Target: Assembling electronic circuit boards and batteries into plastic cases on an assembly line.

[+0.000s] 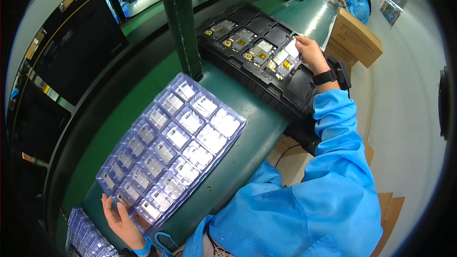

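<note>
Nearest me, my left hand (121, 221) rests open, fingers spread against the near edge of the clear blister tray (173, 150) on the green table (247, 133). Farther out, my right hand (309, 53) pinches a small white part (291, 48) over the black tray (259, 50), fingertips closed on it.

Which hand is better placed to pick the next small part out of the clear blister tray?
Left. The left hand already rests at the near corner of the clear blister tray, beside filled pockets. The right hand is away at the black tray, pinching a small white part.
</note>
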### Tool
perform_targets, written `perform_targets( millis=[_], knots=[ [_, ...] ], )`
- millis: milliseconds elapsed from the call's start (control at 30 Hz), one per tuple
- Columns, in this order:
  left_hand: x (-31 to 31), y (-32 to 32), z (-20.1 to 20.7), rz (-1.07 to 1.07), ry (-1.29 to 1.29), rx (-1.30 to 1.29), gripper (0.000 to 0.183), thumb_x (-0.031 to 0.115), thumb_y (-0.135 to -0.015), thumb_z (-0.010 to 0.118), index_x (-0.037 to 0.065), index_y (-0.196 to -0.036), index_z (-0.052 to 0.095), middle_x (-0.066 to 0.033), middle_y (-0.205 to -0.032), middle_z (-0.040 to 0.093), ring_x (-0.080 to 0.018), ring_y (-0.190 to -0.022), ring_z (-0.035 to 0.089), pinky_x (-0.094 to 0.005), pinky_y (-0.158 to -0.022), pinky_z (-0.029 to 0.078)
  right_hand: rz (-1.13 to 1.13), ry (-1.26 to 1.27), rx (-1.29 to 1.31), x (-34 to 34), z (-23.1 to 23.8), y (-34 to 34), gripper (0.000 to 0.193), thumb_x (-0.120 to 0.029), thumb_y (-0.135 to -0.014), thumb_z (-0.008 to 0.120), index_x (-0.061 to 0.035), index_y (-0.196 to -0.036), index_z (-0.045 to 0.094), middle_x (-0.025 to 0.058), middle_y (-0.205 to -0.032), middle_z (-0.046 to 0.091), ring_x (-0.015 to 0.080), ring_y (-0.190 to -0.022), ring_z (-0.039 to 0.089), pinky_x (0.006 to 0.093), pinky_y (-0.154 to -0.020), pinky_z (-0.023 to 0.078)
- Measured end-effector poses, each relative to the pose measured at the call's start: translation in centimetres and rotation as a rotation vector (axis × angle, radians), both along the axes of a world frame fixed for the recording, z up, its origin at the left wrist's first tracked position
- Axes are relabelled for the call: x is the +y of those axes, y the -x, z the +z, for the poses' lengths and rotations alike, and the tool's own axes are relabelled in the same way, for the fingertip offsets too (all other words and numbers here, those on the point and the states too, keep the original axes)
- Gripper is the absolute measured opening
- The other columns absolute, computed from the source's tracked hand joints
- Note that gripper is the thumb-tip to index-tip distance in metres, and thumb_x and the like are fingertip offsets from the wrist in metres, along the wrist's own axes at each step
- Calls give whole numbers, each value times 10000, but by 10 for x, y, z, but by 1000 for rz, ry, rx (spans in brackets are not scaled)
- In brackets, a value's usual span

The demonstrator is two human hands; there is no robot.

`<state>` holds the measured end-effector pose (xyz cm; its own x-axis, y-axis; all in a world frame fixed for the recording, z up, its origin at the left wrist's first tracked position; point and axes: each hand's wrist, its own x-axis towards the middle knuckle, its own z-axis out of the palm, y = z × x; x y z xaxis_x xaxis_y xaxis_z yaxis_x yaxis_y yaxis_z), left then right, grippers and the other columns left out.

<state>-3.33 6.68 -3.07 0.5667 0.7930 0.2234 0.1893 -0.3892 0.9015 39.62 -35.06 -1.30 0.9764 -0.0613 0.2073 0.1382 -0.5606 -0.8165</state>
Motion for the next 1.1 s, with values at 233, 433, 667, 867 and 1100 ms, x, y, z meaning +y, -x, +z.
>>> perform_targets(
  millis=[233,433,667,867,1100],
  knots=[
    [-1,-1,-1,19,19,68,287,56,-855,449,-39,-1126,432,-113,-1350,276,-191,-1117,405,-280,-909,345,29,-176,338,7,-21,-6,273,-173,-870,455,-94,-1117,542,-34,-688,516,50,-490,375,216,-421,310],
    [-3,3,-3,25,33,88,272,75,-859,456,-46,-1102,445,-112,-1347,272,-196,-1124,401,-289,-916,340,-164,634,130,21,-34,8,314,-380,-813,476,-302,-1107,549,154,-1203,406,334,-1109,376,507,-871,323],
    [-9,4,1,45,15,113,273,80,-860,463,-44,-1102,446,-121,-1338,279,-209,-1126,398,-298,-921,339,-204,875,-120,27,-58,16,334,-386,-818,473,-318,-1144,503,139,-1236,371,324,-1118,359,578,-860,281],
    [8,7,2,18,139,-55,384,53,-846,476,-20,-1208,371,-139,-1303,325,-243,-1190,339,-321,-965,291,-19,642,-596,72,5,60,288,-233,-763,600,-95,-1015,581,169,-1080,512,307,-1011,484,375,-853,377],
    [13,19,-19,93,383,-166,471,65,-864,447,-30,-1284,256,-152,-1303,331,-236,-1192,338,-313,-978,282,874,110,-427,217,58,214,236,-48,-661,640,-15,-887,580,131,-954,516,274,-917,492,331,-804,385]
  ],
)
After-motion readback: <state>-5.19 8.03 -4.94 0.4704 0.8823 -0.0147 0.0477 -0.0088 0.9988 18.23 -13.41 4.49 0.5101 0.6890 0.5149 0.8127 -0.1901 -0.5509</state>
